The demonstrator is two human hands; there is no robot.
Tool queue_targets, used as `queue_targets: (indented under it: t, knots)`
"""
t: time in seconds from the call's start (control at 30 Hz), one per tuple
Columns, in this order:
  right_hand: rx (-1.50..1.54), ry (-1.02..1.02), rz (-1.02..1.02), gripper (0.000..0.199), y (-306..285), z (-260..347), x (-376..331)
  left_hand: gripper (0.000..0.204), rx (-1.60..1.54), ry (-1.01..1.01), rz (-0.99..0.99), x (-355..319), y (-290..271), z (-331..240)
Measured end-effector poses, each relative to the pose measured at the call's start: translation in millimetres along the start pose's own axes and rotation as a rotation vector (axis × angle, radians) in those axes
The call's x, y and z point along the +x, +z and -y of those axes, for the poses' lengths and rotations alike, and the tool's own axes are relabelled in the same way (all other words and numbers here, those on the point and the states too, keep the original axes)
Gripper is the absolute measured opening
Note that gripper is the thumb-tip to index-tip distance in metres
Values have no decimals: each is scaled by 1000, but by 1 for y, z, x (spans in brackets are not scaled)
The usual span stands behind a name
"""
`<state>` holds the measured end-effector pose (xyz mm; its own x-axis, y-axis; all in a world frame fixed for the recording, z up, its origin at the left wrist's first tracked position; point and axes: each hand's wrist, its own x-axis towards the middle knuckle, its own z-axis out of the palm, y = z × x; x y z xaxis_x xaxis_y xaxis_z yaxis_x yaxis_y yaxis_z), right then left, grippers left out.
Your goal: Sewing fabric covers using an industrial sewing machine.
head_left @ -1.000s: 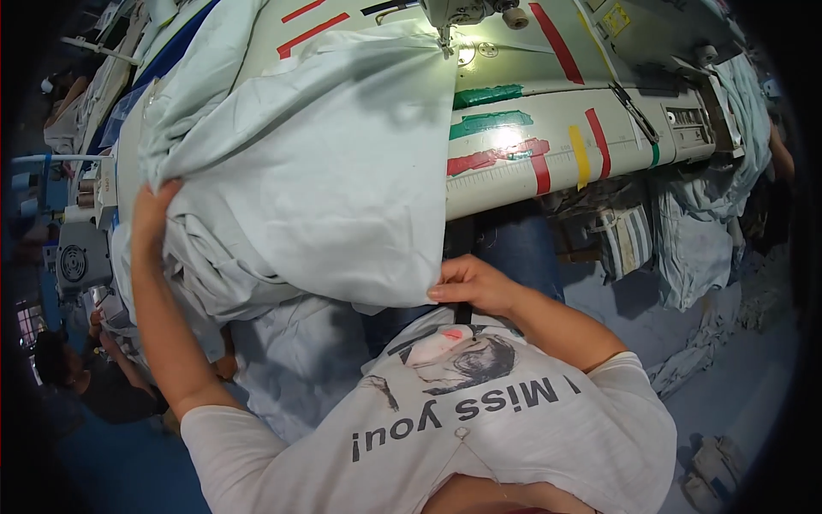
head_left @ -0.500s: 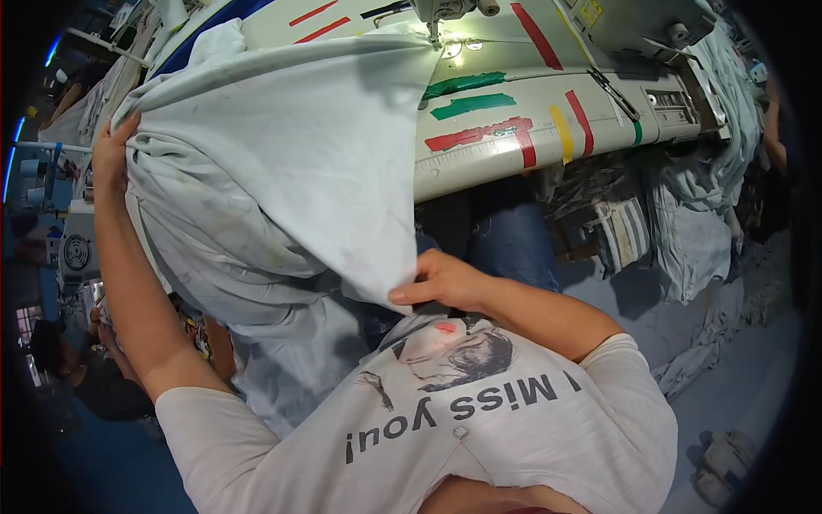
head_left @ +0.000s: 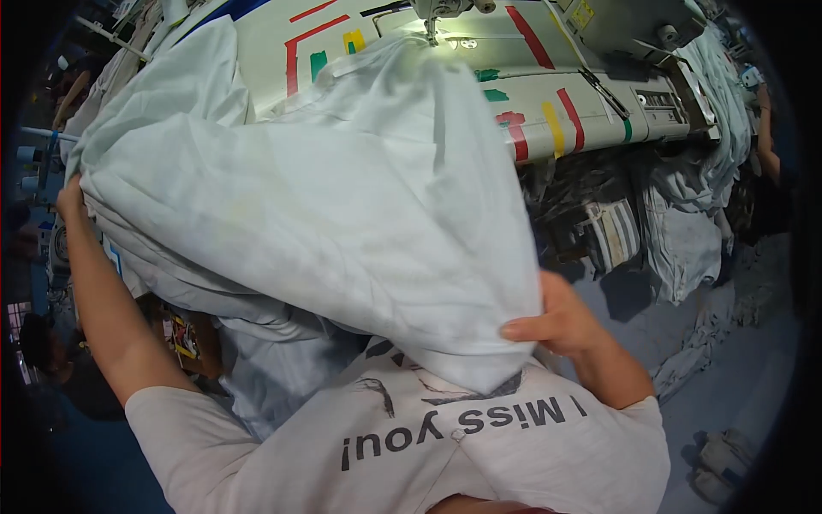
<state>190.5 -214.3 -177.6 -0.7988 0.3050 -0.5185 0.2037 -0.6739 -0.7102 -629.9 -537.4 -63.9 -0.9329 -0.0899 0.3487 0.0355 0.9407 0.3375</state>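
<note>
A large pale white fabric piece (head_left: 300, 197) stretches between my two hands, billowing over the front of the sewing machine bed (head_left: 548, 86). Its far edge reaches the lit sewing machine needle area (head_left: 431, 36); whether the presser foot holds it I cannot tell. My left hand (head_left: 70, 197) is closed on the cloth's bunched left edge, its fingers partly hidden by folds. At the right, my right hand (head_left: 561, 317) pinches the near right edge, thumb on top. The cloth's near corner hangs in front of my shirt.
Thread snips or tweezers (head_left: 604, 92) lie on the machine's right side. Coloured tape strips (head_left: 530, 37) mark the bed. More pale cloth (head_left: 681, 236) hangs at the right, near a striped bundle (head_left: 612, 233). A box of small items (head_left: 184, 334) stands below my left arm. Other people are at both sides.
My right hand has moved right and slightly nearer, pulling its edge of the cloth along. My left hand has shifted left and nearer. The fabric has lifted and spread, covering more of the bed.
</note>
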Motion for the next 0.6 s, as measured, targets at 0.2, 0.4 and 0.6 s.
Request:
queue_targets:
  t: [0.2,0.4,0.6]
  knots:
    - [-192,151,-49,29,-34,-71,40,49,-1034,-223,204,-146,61,-23]
    - [-248,121,47,22,-34,-68,34,61,-358,967,969,-460,56,-157]
    - [-325,122,240,17,-40,-78,38,60,210,694,454,-419,76,-232]
